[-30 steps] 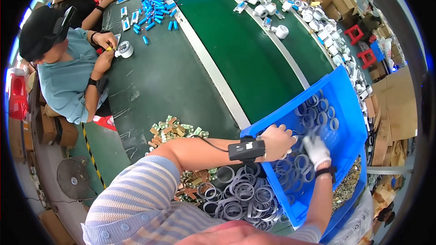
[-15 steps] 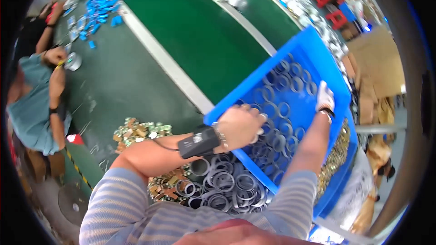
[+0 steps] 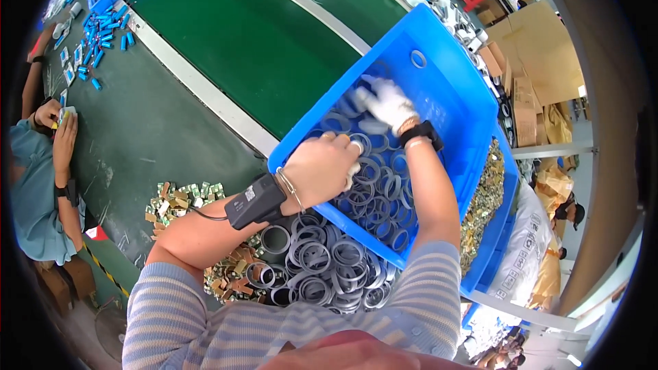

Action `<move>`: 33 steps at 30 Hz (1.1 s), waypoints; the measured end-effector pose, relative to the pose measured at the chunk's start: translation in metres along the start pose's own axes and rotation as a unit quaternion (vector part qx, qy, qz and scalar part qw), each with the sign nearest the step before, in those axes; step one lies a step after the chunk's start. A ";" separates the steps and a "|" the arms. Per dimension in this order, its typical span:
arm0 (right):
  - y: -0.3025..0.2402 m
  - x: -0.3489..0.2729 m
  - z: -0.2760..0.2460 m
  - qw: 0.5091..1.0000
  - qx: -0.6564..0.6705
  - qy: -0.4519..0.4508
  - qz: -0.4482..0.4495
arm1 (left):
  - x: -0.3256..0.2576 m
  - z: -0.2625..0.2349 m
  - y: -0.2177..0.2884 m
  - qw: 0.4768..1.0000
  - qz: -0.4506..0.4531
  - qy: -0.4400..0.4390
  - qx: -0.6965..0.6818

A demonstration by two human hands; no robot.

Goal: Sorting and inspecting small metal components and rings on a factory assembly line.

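A large blue bin (image 3: 449,106) holds many grey rings (image 3: 370,171), heaped toward its near left side, with one ring (image 3: 419,59) apart near the far wall. My right hand (image 3: 389,104), in a white glove, reaches into the bin with fingers apart, touching rings that are blurred by motion. At the left rim, my left hand (image 3: 321,171) has its fingers curled over the bin's inside, beside the rings. White covers show on some fingertips; what they grip, if anything, is hidden. More grey rings (image 3: 329,260) lie piled on the table just below the bin.
Small green and copper-coloured pieces (image 3: 181,202) lie left of my forearm. A second blue container (image 3: 504,223) with metallic bits sits at the right. Beyond the bin runs a green conveyor (image 3: 240,48). Another person (image 3: 48,185) works at the left, near blue cylinders (image 3: 103,38).
My right hand has moved from the bin's right wall leftward over the rings, and the rings have shifted toward the near left. My left hand stays at the rim. The view has shifted.
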State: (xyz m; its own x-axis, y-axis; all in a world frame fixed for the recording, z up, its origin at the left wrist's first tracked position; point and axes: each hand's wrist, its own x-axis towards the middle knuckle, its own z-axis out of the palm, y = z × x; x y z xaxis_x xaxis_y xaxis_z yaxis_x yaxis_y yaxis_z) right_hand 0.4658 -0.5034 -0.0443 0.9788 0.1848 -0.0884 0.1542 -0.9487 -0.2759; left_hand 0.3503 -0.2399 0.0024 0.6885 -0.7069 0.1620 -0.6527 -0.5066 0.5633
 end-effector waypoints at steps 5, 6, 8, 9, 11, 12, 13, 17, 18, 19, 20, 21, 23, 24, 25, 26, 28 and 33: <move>-0.042 -0.103 -0.036 0.989 0.054 -0.138 -0.006 | 0.005 -0.001 0.003 1.000 0.008 0.004 -0.007; -0.048 -0.119 -0.049 0.981 0.079 -0.179 -0.006 | 0.003 -0.001 0.002 1.000 0.012 -0.004 -0.001; -0.050 -0.133 -0.077 0.958 0.141 -0.239 -0.078 | 0.003 -0.004 0.000 1.000 0.015 -0.004 -0.001; -0.047 -0.133 -0.094 0.949 0.105 -0.294 -0.048 | 0.001 -0.004 -0.002 1.000 0.013 -0.001 -0.001; -0.019 -0.122 -0.117 0.949 0.125 -0.283 -0.062 | 0.002 -0.001 -0.004 1.000 0.019 -0.005 -0.002; -0.008 -0.108 -0.120 0.955 0.175 -0.239 0.021 | -0.001 0.000 -0.005 1.000 0.021 0.002 0.004; 0.005 -0.092 -0.122 0.951 0.221 -0.191 0.105 | -0.002 0.000 -0.005 1.000 0.021 0.006 0.004; 0.088 0.008 -0.077 0.979 -0.006 0.114 0.171 | -0.001 0.005 -0.003 0.999 0.032 0.001 -0.004; 0.087 0.027 -0.063 0.981 -0.002 0.111 0.162 | -0.004 0.005 -0.005 1.000 0.026 0.000 -0.009; 0.081 0.044 -0.048 0.970 0.013 0.107 0.220 | -0.007 0.004 -0.007 1.000 0.020 -0.003 -0.012; 0.088 0.051 -0.042 0.952 0.020 0.107 0.287 | -0.005 0.002 -0.004 0.999 0.018 -0.007 -0.028; 0.107 0.053 -0.028 0.958 -0.002 0.129 0.255 | 0.000 0.001 -0.002 0.999 0.023 -0.008 -0.029; 0.105 0.048 -0.017 0.939 -0.110 0.132 0.298 | 0.000 0.002 0.002 0.999 0.025 -0.012 -0.046; 0.106 0.046 -0.015 0.942 -0.092 0.116 0.301 | 0.004 0.004 0.001 0.998 0.024 -0.018 -0.058; 0.103 0.038 -0.012 0.945 -0.072 0.094 0.304 | 0.005 0.004 0.002 0.998 0.020 -0.020 -0.049; 0.059 0.031 -0.005 0.957 -0.053 0.069 0.277 | -0.003 0.000 -0.005 0.999 -0.008 -0.020 -0.042; 0.048 -0.017 -0.015 0.973 -0.052 0.002 0.226 | 0.001 0.002 -0.005 0.999 -0.004 -0.013 -0.048; 0.005 -0.158 -0.029 0.982 0.035 -0.103 0.151 | 0.009 0.001 -0.002 0.998 -0.005 -0.034 -0.052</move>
State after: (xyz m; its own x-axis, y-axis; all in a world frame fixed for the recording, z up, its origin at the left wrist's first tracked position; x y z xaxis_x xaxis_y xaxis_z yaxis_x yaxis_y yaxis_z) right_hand 0.3156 -0.5452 -0.0042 0.9291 -0.0484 -0.3666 -0.1568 -0.9494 -0.2720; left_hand 0.3575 -0.2454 0.0013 0.6697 -0.7356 0.1021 -0.6066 -0.4624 0.6467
